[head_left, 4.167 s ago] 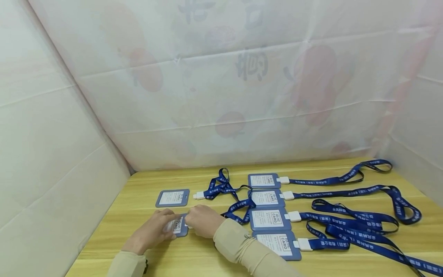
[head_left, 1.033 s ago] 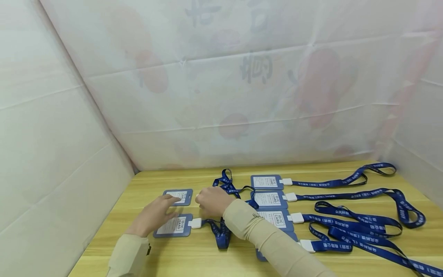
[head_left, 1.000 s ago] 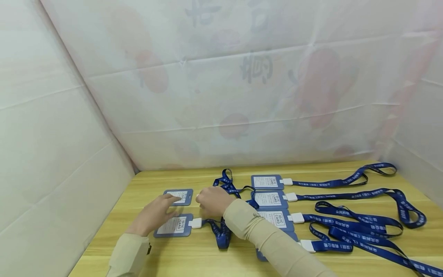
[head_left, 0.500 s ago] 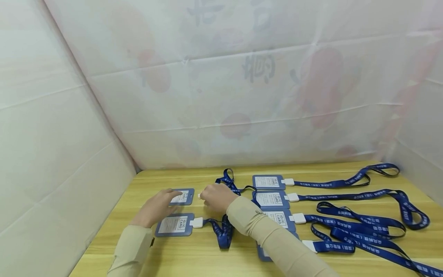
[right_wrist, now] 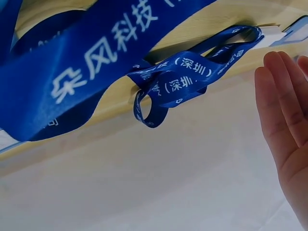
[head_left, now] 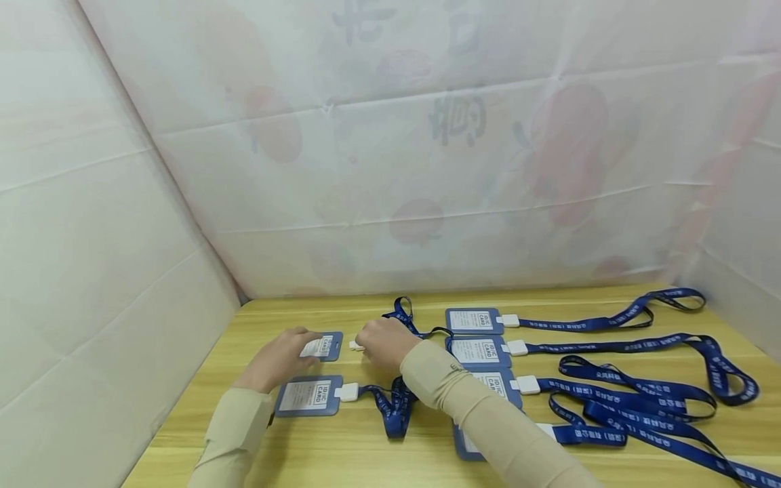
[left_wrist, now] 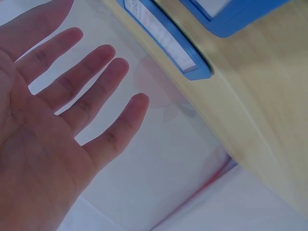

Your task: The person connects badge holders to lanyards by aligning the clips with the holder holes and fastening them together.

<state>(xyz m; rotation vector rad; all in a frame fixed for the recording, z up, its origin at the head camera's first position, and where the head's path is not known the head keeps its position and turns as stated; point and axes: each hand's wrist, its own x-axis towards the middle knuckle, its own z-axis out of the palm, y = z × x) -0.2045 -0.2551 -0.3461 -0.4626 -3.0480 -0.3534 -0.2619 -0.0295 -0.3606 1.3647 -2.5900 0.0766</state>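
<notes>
My left hand (head_left: 277,359), fingers spread and relaxed, hovers over the left end of the farther blue badge holder (head_left: 330,347), partly covering it. In the left wrist view its palm (left_wrist: 38,144) shows with nothing held. My right hand (head_left: 384,342) is beside the white clip (head_left: 356,346) of a bunched blue lanyard (head_left: 401,313), which it partly hides. In the right wrist view the right fingers (right_wrist: 276,103) are extended near that clip, with the lanyard (right_wrist: 178,79) beyond. Nearer lies a second badge holder (head_left: 308,396), its white clip (head_left: 348,392) joined to a folded lanyard (head_left: 395,415).
Several badge holders (head_left: 474,320) with white clips and blue lanyards (head_left: 567,325) lie in a column on the right, the nearer ones partly behind my right forearm. White printed sheeting (head_left: 390,169) walls in the wooden table (head_left: 342,454).
About four seconds ago both hands were at the nearer holder; it now lies joined to a clip, and the hands are by the farther one. In the last second my hands shifted only slightly.
</notes>
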